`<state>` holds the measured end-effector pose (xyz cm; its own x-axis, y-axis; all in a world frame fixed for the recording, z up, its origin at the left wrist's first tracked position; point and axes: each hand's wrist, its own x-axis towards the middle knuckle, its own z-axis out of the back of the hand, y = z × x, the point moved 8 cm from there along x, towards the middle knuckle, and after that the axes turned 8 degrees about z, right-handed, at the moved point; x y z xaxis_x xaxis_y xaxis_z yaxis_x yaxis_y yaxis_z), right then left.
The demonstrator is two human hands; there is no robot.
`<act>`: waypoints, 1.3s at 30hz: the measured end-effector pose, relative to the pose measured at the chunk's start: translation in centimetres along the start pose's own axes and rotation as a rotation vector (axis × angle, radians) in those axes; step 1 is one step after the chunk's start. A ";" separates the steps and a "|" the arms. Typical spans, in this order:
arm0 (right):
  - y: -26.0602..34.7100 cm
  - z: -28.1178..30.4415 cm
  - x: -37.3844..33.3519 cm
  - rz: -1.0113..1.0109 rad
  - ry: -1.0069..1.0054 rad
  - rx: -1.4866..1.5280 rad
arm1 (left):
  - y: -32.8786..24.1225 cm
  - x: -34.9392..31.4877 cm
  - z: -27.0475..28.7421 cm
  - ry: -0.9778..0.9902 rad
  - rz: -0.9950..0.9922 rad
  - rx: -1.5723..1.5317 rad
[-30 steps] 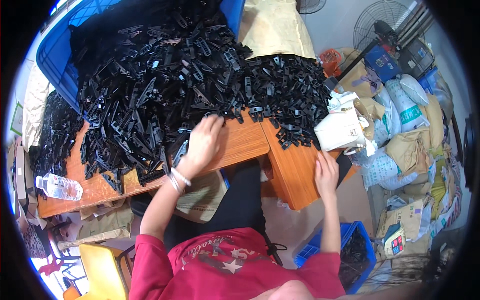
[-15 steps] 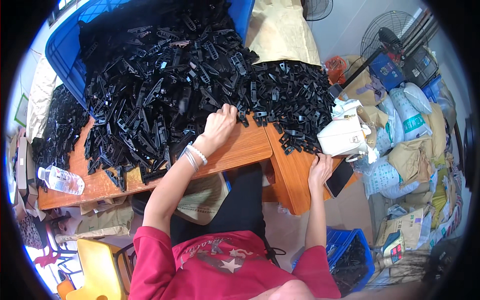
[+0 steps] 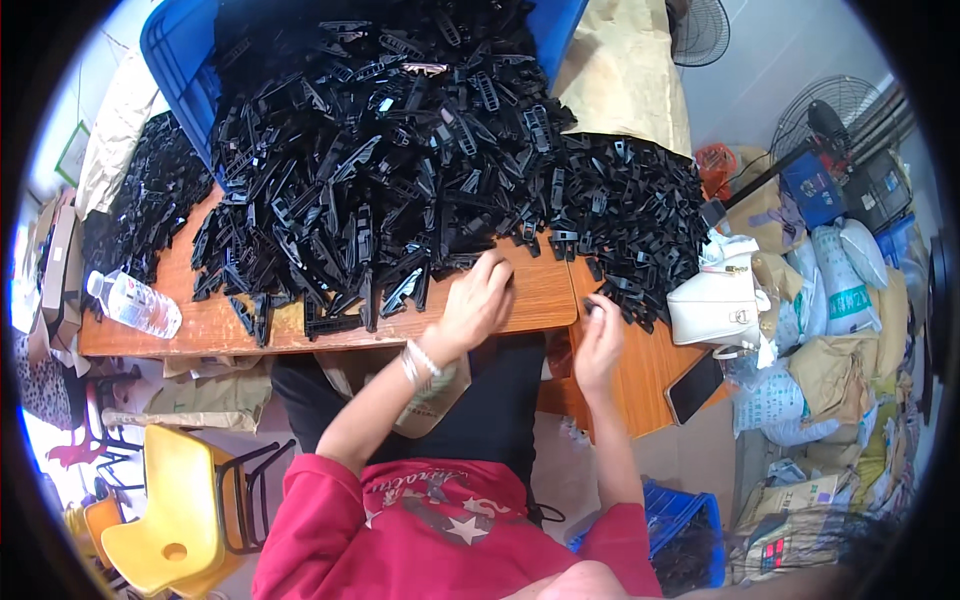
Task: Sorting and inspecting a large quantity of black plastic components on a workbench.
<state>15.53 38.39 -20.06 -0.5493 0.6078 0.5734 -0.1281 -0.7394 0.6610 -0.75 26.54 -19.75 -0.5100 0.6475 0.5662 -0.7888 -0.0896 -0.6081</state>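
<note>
A large heap of long, ribbed black plastic parts [image 3: 340, 200] covers most of the wooden table [image 3: 540, 295]. Beside it, to the right, lies a pile of smaller black clip-like parts [image 3: 635, 205]. My left hand [image 3: 478, 300] is closed over the table's front edge, below the heap; a dark bit of a black plastic part shows at its fingertips, mostly hidden by the fingers. To its right, my right hand [image 3: 598, 345] pinches a small black clip-like part [image 3: 591, 304] between thumb and fingers, just in front of the smaller pile.
A blue crate [image 3: 185, 90] lies tipped behind the heap, with a brown paper sack [image 3: 630, 80] alongside. Right of the piles are a white bag [image 3: 712, 308] and a phone [image 3: 695, 388]. A plastic bottle [image 3: 140, 305] lies at left. Another blue crate [image 3: 690, 520] stands low, right.
My left hand has drawn back from the heap toward the table's front edge. My right hand has left the table edge by the bag, moved left and now pinches a small part. The view has shifted.
</note>
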 end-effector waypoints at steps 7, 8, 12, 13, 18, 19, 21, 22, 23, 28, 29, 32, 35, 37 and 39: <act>-1.9 -8.6 1.3 -0.133 0.348 0.309 | 2.9 -4.3 1.6 0.059 0.304 -0.286; -1.6 -9.2 1.1 -0.093 0.407 0.277 | 2.9 -4.1 2.1 0.036 0.255 -0.211; -0.5 -8.7 1.3 -0.094 0.438 0.439 | 3.5 -4.0 2.7 0.043 0.209 -0.098; -0.3 -8.7 1.2 -0.094 0.477 0.421 | 3.4 -4.0 2.6 0.071 0.206 -0.105; 0.3 -8.2 1.1 -0.051 0.525 0.359 | 3.8 -3.8 2.5 0.094 0.248 -0.085; 0.9 -8.0 1.2 -0.029 0.533 0.306 | 3.7 -3.8 2.4 0.102 0.244 -0.090; 0.5 -8.2 1.1 -0.001 0.525 0.271 | 3.5 -3.7 2.5 0.104 0.236 -0.087; 0.5 -8.2 1.1 0.033 0.513 0.232 | 3.5 -3.6 2.4 0.109 0.240 -0.086; 0.3 -8.1 1.0 0.028 0.515 0.235 | 3.6 -3.6 2.4 0.110 0.246 -0.088; 0.6 -7.8 0.8 0.032 0.468 0.231 | 3.4 -3.5 2.2 0.129 0.241 -0.079; 0.8 -8.0 0.8 0.073 0.488 0.217 | 3.1 -3.4 2.0 0.186 0.217 -0.049; 1.9 -8.8 0.8 0.112 0.470 0.220 | 3.0 -3.6 1.4 0.184 0.191 -0.114; 2.0 -8.5 0.5 0.165 0.457 0.199 | 3.0 -3.7 1.5 0.169 0.187 -0.132; 2.2 -8.1 0.6 0.154 0.477 0.201 | 2.9 -3.4 1.3 0.222 0.183 -0.183; 0.1 -6.9 -0.7 -0.089 0.491 0.416 | 2.1 -3.5 2.1 0.143 0.144 -0.191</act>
<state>10.21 35.88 -23.68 -0.8773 0.3859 0.2852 0.0858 -0.4586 0.8845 -1.32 22.46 -21.84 -0.5474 0.7402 0.3904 -0.6262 -0.0528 -0.7779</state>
